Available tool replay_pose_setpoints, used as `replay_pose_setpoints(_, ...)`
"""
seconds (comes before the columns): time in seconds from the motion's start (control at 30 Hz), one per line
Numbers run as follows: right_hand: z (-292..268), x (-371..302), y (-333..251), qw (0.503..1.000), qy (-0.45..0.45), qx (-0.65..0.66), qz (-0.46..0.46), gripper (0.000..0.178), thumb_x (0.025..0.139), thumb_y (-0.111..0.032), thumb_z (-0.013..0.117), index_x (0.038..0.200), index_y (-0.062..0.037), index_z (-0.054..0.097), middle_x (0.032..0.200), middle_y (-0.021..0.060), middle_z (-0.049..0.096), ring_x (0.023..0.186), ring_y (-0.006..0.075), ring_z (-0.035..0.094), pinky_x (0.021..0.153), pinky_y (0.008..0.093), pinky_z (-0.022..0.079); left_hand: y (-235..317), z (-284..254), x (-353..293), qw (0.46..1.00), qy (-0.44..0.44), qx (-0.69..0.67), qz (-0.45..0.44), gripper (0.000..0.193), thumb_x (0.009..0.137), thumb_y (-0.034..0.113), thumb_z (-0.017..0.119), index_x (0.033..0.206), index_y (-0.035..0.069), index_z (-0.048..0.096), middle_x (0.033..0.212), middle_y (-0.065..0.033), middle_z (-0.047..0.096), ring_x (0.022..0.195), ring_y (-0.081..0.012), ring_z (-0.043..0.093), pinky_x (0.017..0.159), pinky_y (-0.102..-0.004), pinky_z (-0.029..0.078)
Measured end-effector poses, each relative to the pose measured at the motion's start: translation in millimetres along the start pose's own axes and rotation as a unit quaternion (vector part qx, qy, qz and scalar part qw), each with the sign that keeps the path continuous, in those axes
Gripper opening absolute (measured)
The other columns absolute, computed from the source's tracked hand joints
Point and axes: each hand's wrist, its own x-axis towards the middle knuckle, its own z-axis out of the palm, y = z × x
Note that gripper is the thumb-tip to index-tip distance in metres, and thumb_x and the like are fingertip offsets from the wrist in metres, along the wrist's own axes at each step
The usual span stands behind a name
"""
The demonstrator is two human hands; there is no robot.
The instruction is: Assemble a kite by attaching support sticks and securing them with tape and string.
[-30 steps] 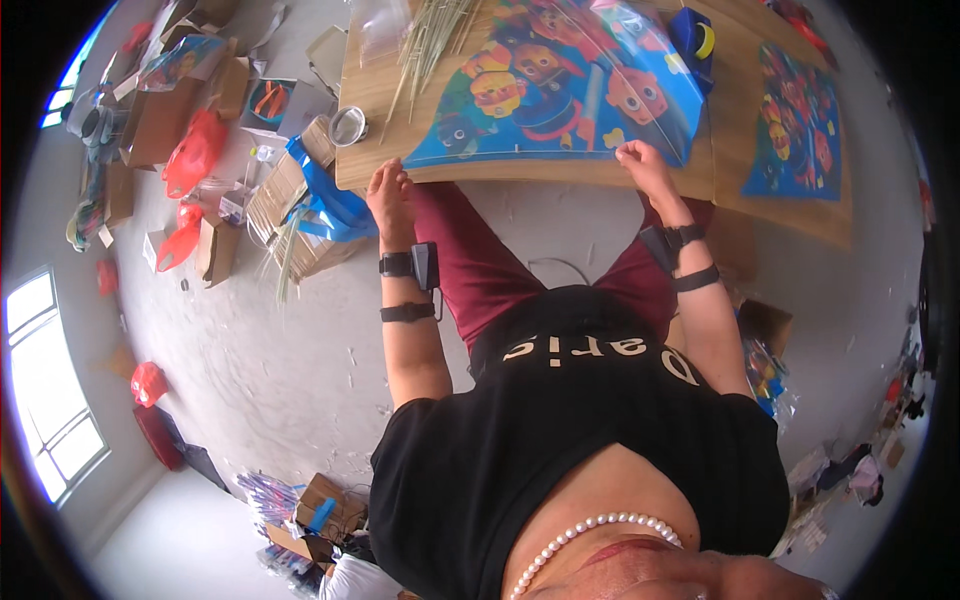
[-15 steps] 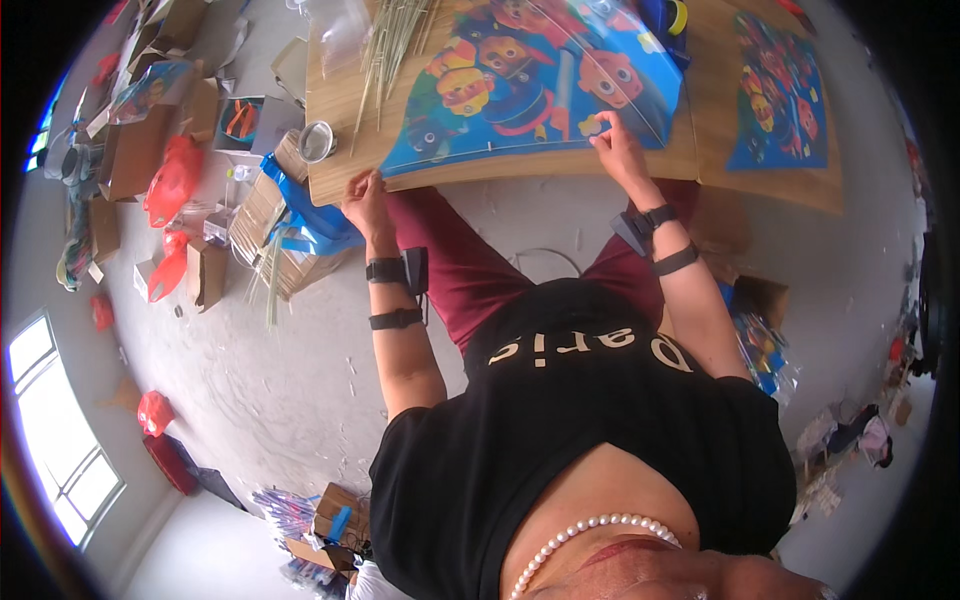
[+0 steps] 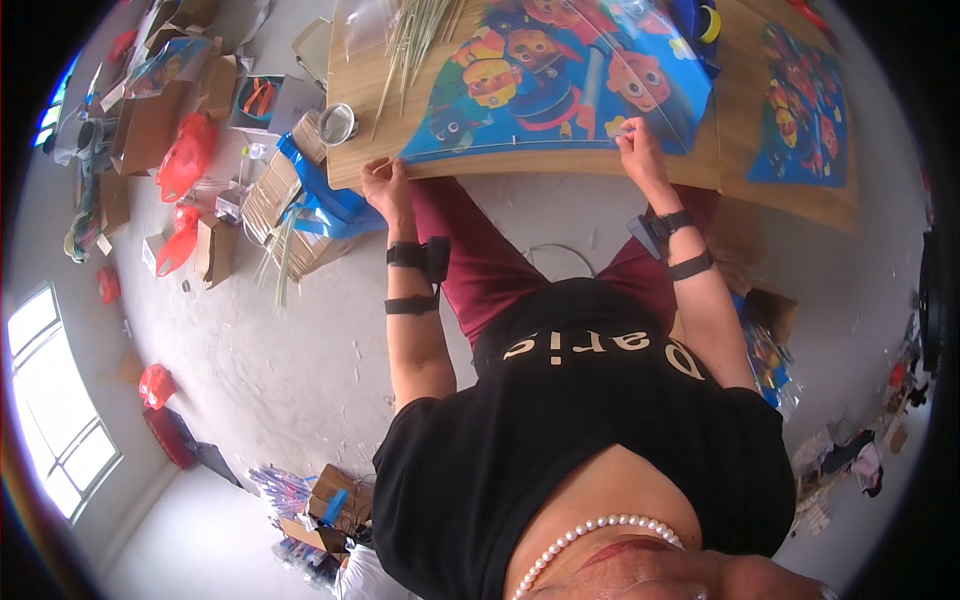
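A blue kite (image 3: 455, 118) printed with colourful cartoon figures lies on the wooden table (image 3: 372, 110), a thin pale rod (image 3: 520, 146) running along its near edge. At the kite's left corner, by the table's front edge, my left hand (image 3: 388, 186) is closed in a pinch on that corner. My right hand (image 3: 645, 158) reaches over the near edge farther right, its fingertips pinched together above the printed sheet. What it holds there, if anything, is too small to make out.
Thin pale sticks (image 3: 412, 45) lie at the table's far left beside a round glass jar (image 3: 338, 124). Another printed sheet (image 3: 805, 110) lies to the right. A roll of tape (image 3: 710, 24) is at the back. Cardboard (image 3: 285, 195), a blue bag (image 3: 325, 200) and red bags (image 3: 187, 158) are left on the floor.
The whole view has shifted, so the table and hands appear farther right. Both hands stay near the kite's near edge, with little change in their grip.
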Motion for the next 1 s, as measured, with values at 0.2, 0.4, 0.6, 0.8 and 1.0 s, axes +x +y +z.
replay_pose_setpoints(0.2, 1.8, 0.0, -1.6, 1.000, 0.010, -0.014, -0.004, 0.023, 0.092, -0.011, 0.065, 0.111, -0.0076, 0.051, 0.089, 0.0143, 0.070, 0.090, 0.0377, 0.068, 0.076, 0.0473, 0.051, -3.4, 1.5, 4.0, 0.998, 0.031, 0.056, 0.009, 0.030, 0.081, 0.008, 0.078, 0.103, -0.003, 0.061, 0.084, -0.0120, 0.070, 0.073, -0.0170, 0.066, 0.067, -0.0293, 0.054)
replay_pose_setpoints(0.4, 3.2, -1.6, -3.2, 0.999, 0.022, -0.026, -0.009, 0.023, 0.091, -0.011, 0.066, 0.109, -0.0077, 0.051, 0.089, 0.0141, 0.070, 0.089, 0.0377, 0.068, 0.076, 0.0477, 0.052, 4.8, 3.6, 1.2, 0.995, 0.038, 0.092, 0.019, 0.030, 0.080, 0.011, 0.079, 0.100, -0.004, 0.062, 0.085, -0.0115, 0.069, 0.076, -0.0186, 0.066, 0.071, -0.0318, 0.054)
replay_pose_setpoints(0.6, 5.1, -2.2, 1.5, 0.996, 0.067, -0.044, -0.037, 0.025, 0.089, -0.012, 0.069, 0.107, -0.0088, 0.051, 0.088, 0.0142, 0.070, 0.087, 0.0392, 0.068, 0.074, 0.0490, 0.052, 14.6, 6.6, -1.7, 0.993, 0.036, 0.108, 0.041, 0.032, 0.078, 0.012, 0.079, 0.099, -0.004, 0.062, 0.086, -0.0153, 0.069, 0.079, -0.0252, 0.068, 0.077, -0.0367, 0.054)
replay_pose_setpoints(0.8, 5.8, -3.4, -3.6, 0.997, 0.063, -0.029, -0.025, 0.025, 0.088, -0.011, 0.069, 0.105, -0.0081, 0.051, 0.085, 0.0155, 0.069, 0.084, 0.0399, 0.067, 0.072, 0.0497, 0.052, 22.0, 6.6, -2.9, 0.989, 0.034, 0.140, 0.047, 0.031, 0.077, 0.012, 0.078, 0.099, -0.004, 0.062, 0.084, -0.0154, 0.069, 0.079, -0.0265, 0.068, 0.078, -0.0376, 0.054)
replay_pose_setpoints(1.0, 7.0, -3.6, -3.8, 0.996, 0.073, -0.023, -0.039, 0.023, 0.088, -0.009, 0.068, 0.103, -0.0063, 0.051, 0.082, 0.0164, 0.068, 0.083, 0.0396, 0.067, 0.071, 0.0493, 0.052, 26.0, 8.3, -4.3, 0.986, 0.033, 0.154, 0.048, 0.030, 0.076, 0.011, 0.078, 0.098, -0.003, 0.062, 0.084, -0.0153, 0.069, 0.078, -0.0272, 0.068, 0.078, -0.0380, 0.053)
